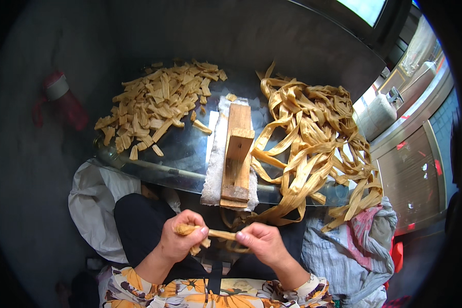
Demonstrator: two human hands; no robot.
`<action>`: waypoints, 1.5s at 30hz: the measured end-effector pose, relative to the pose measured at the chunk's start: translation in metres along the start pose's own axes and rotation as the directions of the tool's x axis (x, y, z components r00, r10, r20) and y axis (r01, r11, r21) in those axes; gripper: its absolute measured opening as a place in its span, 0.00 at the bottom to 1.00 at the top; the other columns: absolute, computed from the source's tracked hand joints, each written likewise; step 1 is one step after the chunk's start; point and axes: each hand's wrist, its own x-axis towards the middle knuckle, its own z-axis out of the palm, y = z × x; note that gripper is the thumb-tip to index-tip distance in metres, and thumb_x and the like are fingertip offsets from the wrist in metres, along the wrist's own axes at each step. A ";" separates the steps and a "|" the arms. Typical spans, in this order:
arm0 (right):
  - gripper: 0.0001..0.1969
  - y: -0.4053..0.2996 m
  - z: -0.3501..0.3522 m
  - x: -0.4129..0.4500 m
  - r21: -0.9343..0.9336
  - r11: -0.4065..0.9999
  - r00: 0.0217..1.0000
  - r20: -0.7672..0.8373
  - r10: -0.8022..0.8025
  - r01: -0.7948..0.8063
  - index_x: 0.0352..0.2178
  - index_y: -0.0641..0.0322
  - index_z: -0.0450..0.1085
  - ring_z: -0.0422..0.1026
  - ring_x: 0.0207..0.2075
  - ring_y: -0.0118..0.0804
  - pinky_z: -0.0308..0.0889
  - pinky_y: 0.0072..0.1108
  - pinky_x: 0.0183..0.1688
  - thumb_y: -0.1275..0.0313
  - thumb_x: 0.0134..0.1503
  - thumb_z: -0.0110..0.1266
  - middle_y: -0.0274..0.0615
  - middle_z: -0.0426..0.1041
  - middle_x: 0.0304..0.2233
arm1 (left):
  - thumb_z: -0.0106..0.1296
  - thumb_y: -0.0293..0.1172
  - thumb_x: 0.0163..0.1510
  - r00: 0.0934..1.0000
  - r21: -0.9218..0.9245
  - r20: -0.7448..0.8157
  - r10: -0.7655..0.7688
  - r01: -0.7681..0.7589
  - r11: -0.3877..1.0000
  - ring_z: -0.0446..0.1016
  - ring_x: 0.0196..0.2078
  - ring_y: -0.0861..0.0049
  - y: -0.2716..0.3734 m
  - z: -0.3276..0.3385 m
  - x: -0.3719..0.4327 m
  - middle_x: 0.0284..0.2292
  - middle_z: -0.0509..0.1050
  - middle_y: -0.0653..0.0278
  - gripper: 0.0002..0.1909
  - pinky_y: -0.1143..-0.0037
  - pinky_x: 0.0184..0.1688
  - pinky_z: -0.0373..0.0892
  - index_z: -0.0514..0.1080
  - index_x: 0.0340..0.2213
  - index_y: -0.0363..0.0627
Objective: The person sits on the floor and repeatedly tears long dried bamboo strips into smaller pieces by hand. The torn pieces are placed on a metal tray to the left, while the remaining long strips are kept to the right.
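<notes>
My left hand (184,235) is closed around a small folded bundle of tan, dried-looking strips. One strip (221,234) stretches from it across to my right hand (262,243), whose thumb and fingers pinch its other end. Both hands are above my lap, just short of the glass table's front edge. Ahead of them a wooden stand (236,158) with a raised block lies lengthwise on a white fluffy cloth (215,181). To its left is a heap of short cut pieces (154,102). Long tangled strips (308,134) lie to its right, some drooping over the edge.
The glass table (177,154) has a dark, shiny top. A woven sack (331,246) lies at the right, a white bag (100,208) at the left. Further off are a red bottle (67,100) on the left and a gas cylinder (377,115) on the right.
</notes>
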 end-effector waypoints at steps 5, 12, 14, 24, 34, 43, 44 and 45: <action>0.08 -0.048 -0.002 0.041 -0.512 0.800 0.880 -0.161 -0.447 0.312 0.26 0.67 0.69 0.64 0.23 0.16 0.61 0.11 0.24 0.72 0.52 0.59 0.29 0.70 0.21 | 0.50 0.23 0.55 0.977 0.284 0.004 0.211 -0.204 0.937 0.68 0.22 0.89 0.021 0.018 0.051 0.24 0.72 0.69 0.05 0.87 0.23 0.64 0.71 0.34 0.37; 0.10 -0.039 -0.012 0.098 -0.881 0.435 0.722 -0.178 -0.669 0.186 0.23 0.59 0.67 0.73 0.19 0.41 0.65 0.25 0.21 0.67 0.49 0.60 0.42 0.72 0.17 | 0.58 0.33 0.50 0.888 0.670 -0.100 0.448 -0.273 0.690 0.64 0.19 0.70 0.001 0.018 0.109 0.18 0.67 0.57 0.13 0.77 0.25 0.64 0.68 0.23 0.37; 0.09 -0.036 -0.017 0.097 -0.824 0.524 0.734 -0.218 -0.643 0.215 0.24 0.59 0.68 0.73 0.19 0.40 0.66 0.25 0.22 0.68 0.49 0.61 0.41 0.72 0.18 | 0.59 0.33 0.51 0.873 0.704 -0.085 0.480 -0.289 0.649 0.61 0.18 0.70 0.003 0.017 0.106 0.17 0.66 0.57 0.15 0.75 0.23 0.62 0.66 0.20 0.36; 0.06 -0.047 0.019 0.031 -0.550 0.297 0.564 0.415 -0.714 0.781 0.23 0.61 0.69 0.70 0.19 0.39 0.64 0.25 0.20 0.75 0.46 0.61 0.40 0.69 0.18 | 0.48 0.26 0.56 0.977 0.421 -0.015 0.214 -0.188 0.887 0.69 0.25 0.85 0.006 0.036 0.014 0.20 0.70 0.65 0.09 0.83 0.27 0.65 0.70 0.23 0.35; 0.10 -0.036 0.008 0.018 -0.347 0.754 0.829 0.219 -0.514 0.559 0.21 0.66 0.71 0.65 0.15 0.22 0.60 0.17 0.18 0.73 0.56 0.54 0.32 0.69 0.14 | 0.57 0.35 0.52 0.808 0.089 0.582 0.091 -0.175 0.981 0.74 0.25 0.78 0.035 0.023 -0.022 0.30 0.77 0.62 0.17 0.80 0.27 0.69 0.74 0.40 0.36; 0.07 0.005 0.025 0.001 0.384 0.850 0.919 0.302 0.254 -0.361 0.34 0.66 0.71 0.62 0.21 0.18 0.53 0.10 0.21 0.73 0.55 0.55 0.35 0.73 0.26 | 0.62 0.32 0.40 0.597 0.672 0.527 0.605 -0.728 0.133 0.77 0.26 0.70 0.011 0.021 -0.007 0.33 0.75 0.57 0.14 0.78 0.24 0.72 0.76 0.31 0.39; 0.07 0.002 0.027 0.000 0.376 0.890 0.960 0.199 0.195 -0.259 0.35 0.66 0.71 0.62 0.21 0.18 0.54 0.10 0.22 0.73 0.55 0.55 0.35 0.73 0.26 | 0.62 0.32 0.41 0.600 0.704 0.481 0.639 -0.698 0.126 0.77 0.27 0.69 0.008 0.022 -0.006 0.34 0.75 0.56 0.14 0.78 0.25 0.72 0.76 0.31 0.38; 0.08 0.001 0.027 -0.002 0.358 0.921 0.987 0.091 0.129 -0.153 0.35 0.66 0.71 0.63 0.21 0.18 0.55 0.10 0.22 0.73 0.55 0.56 0.35 0.73 0.26 | 0.62 0.32 0.41 0.599 0.732 0.436 0.671 -0.670 0.123 0.77 0.27 0.69 0.007 0.024 -0.005 0.35 0.75 0.55 0.14 0.78 0.26 0.73 0.76 0.31 0.38</action>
